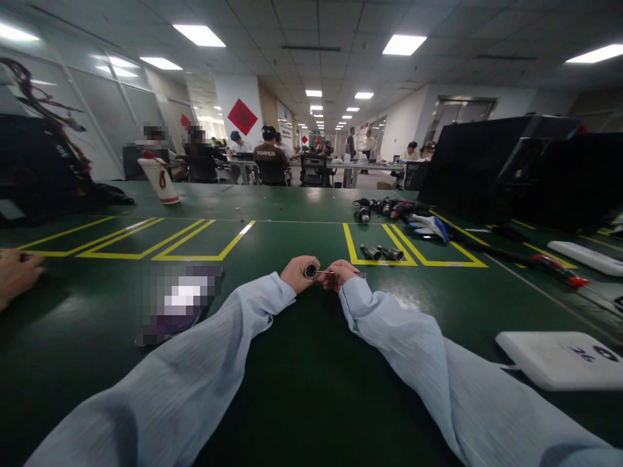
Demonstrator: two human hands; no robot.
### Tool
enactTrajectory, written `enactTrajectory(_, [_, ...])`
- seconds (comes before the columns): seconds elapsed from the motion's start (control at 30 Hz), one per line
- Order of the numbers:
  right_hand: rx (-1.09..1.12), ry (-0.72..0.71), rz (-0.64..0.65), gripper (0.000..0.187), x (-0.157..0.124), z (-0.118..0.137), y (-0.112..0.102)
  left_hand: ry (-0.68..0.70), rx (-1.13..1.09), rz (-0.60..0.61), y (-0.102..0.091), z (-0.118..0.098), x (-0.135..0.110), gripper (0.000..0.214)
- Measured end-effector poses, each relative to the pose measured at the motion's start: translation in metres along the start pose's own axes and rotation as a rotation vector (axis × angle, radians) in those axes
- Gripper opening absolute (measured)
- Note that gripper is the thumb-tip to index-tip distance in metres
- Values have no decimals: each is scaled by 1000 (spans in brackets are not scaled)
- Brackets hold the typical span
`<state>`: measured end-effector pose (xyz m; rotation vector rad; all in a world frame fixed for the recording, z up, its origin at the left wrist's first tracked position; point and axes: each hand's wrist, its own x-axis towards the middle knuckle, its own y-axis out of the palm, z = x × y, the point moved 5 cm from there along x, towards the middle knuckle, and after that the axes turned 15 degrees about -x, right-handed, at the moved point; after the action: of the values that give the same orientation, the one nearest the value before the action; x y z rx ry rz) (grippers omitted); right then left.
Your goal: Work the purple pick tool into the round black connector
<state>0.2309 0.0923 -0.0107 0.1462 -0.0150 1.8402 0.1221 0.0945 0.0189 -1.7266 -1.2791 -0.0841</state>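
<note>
Both my arms, in light blue sleeves, reach out over the dark green table (302,363). My left hand (298,273) is closed around a small round metal part (310,271) whose open end faces me. My right hand (343,273) is pinched on a thin metal pin or tool (325,272) that points into that part. The two hands almost touch, just above the table top. Beyond them, two short metal cylinders (383,253) lie inside a yellow-taped box.
A pile of dark metal parts (377,209) and a white-blue glove (428,227) lie far right. A red-handled screwdriver (555,270) and white flat boxes (564,358) sit on the right. Another person's hand (14,275) rests at the left edge. A white cup (160,181) stands far left.
</note>
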Motion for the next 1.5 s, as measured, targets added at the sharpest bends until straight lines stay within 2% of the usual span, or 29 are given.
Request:
enactTrajectory(0.23, [-305, -132, -108, 6, -8, 10, -3, 10, 36, 46, 1, -5, -1, 4])
enactTrajectory(0.4, [-9, 72, 76, 8, -3, 1, -3, 12, 9, 43, 1, -7, 0, 5])
enactTrajectory(0.6, [23, 133, 117, 12, 5, -1, -4, -5, -25, 26, 0, -4, 1, 11])
enactTrajectory(0.87, [-79, 19, 13, 8, 1, -2, -5, -19, 27, 46, 1, -3, 1, 3])
enactTrajectory(0.97, [-111, 31, -23, 10, 4, -4, -8, -17, 19, 44, 0, -4, 1, 5])
enactTrajectory(1.23, [-134, 40, -1, 10, 18, -10, -14, -11, -36, -7, -2, -5, 1, 18])
enactTrajectory(1.5, [-246, -93, -69, 9, 11, -2, -12, -22, 68, -2, -3, -1, 1, 13])
